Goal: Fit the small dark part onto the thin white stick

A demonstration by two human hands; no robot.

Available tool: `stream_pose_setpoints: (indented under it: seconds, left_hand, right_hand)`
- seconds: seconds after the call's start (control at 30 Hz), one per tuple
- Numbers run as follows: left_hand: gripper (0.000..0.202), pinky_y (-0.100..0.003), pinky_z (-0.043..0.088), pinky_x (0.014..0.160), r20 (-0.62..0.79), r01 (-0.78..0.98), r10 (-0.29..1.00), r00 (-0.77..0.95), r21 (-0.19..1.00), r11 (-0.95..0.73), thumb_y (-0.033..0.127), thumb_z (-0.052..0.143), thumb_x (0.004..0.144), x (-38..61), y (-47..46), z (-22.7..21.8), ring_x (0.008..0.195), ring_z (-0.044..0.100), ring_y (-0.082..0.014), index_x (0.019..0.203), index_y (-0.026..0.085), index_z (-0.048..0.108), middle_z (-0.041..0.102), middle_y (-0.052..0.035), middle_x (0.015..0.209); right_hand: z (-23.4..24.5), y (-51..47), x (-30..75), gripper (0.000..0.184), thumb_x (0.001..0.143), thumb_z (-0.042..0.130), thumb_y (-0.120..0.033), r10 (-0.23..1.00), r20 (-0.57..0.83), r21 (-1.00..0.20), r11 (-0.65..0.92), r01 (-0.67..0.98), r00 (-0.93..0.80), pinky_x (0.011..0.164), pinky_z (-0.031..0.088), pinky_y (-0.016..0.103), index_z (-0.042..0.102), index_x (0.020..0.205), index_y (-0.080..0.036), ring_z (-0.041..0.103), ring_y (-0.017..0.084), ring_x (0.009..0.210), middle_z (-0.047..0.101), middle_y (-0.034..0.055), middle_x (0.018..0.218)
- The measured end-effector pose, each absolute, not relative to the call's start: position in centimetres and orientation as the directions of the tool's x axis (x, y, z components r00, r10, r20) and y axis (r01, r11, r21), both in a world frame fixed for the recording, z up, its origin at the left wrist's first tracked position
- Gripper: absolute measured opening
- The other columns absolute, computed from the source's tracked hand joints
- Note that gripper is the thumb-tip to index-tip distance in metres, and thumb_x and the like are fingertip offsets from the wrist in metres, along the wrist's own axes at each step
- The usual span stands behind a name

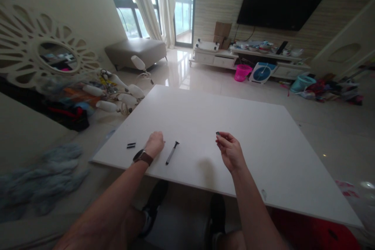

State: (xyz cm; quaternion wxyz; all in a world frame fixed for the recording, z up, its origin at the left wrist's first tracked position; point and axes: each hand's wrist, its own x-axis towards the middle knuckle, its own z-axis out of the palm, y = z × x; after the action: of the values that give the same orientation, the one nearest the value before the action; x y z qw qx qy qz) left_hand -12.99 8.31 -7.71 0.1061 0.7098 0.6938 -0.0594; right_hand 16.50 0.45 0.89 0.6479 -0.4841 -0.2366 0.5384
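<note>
My left hand [154,143] rests on the white board [249,133] with its fingers curled under, a dark watch on the wrist. Just to its right lies a thin black pen-like part [172,152], close to the hand but apart from it. Two small black pieces [131,145] lie to the left of the hand near the board's edge. My right hand [229,149] is raised a little above the board, its fingertips pinched on a tiny dark piece [218,134].
The white board lies low over my knees, with my dark shoes below its near edge. A blue-grey cloth [43,179] lies on the floor at left. White bulb-shaped lamp parts [117,95] sit at the far left. Pink basket [242,72] and clutter stand by the TV cabinet.
</note>
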Motion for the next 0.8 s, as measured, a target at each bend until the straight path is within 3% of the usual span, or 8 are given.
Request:
stream_pose_setpoints:
  seconds: [0.07,0.17,0.4,0.63,0.8]
  left_hand:
    - [0.039,-0.042,0.045,0.094,-0.266,0.997,0.961,-0.074,-0.005,0.075,0.023,0.053,0.086,-14.6,8.5,-7.3,0.118,0.056,-0.0347,0.122,0.007,0.053,0.058,-0.0272,0.123]
    - [0.04,-0.042,0.048,0.09,-0.359,0.993,0.926,-0.116,-0.031,0.112,0.02,0.053,0.084,-16.3,8.4,-7.2,0.109,0.062,-0.0337,0.121,0.006,0.053,0.061,-0.028,0.118]
    - [0.034,-0.032,0.048,0.086,-0.422,0.997,0.904,-0.067,0.003,0.075,0.011,0.041,0.088,-16.8,8.0,-8.0,0.104,0.067,-0.0269,0.118,0.004,0.056,0.068,-0.0251,0.11]
    - [0.03,-0.029,0.05,0.084,-0.472,0.998,0.881,-0.014,0.051,0.043,0.007,0.049,0.081,-15.9,9.0,-8.4,0.104,0.067,-0.0265,0.104,0.011,0.067,0.072,-0.0211,0.104]
    - [0.027,-0.031,0.05,0.085,-0.437,0.988,0.896,0.085,0.157,-0.017,0.008,0.048,0.083,-13.4,9.7,-7.1,0.1,0.067,-0.0255,0.101,0.009,0.068,0.071,-0.0209,0.105]
  right_hand:
    - [1.0,0.3,16.6,0.029,0.051,0.091,-0.028,0.928,-0.21,-0.889,-0.051,-0.455,0.307,0.061,0.046,0.026,0.075,0.074,-0.022,0.056,0.011,0.065,0.067,0.0002,0.076]
    - [1.0,-0.3,16.7,0.029,0.051,0.091,-0.028,0.928,-0.211,-0.897,-0.059,-0.437,0.308,0.061,0.045,0.026,0.075,0.074,-0.022,0.055,0.012,0.065,0.067,0.0003,0.077]
    - [0.6,-1.4,16.7,0.029,0.052,0.09,-0.029,0.932,-0.196,-0.908,-0.055,-0.416,0.304,0.06,0.044,0.026,0.075,0.075,-0.021,0.054,0.011,0.066,0.067,0.0001,0.077]
    - [0.6,-0.6,16.4,0.027,0.053,0.089,-0.028,0.934,-0.2,-0.912,-0.068,-0.404,0.296,0.061,0.043,0.026,0.074,0.075,-0.021,0.054,0.011,0.065,0.066,0.0,0.077]
    - [0.9,0.3,16.0,0.027,0.053,0.088,-0.029,0.93,-0.222,-0.912,-0.092,-0.399,0.293,0.06,0.04,0.026,0.074,0.075,-0.022,0.053,0.012,0.065,0.065,-0.0002,0.076]
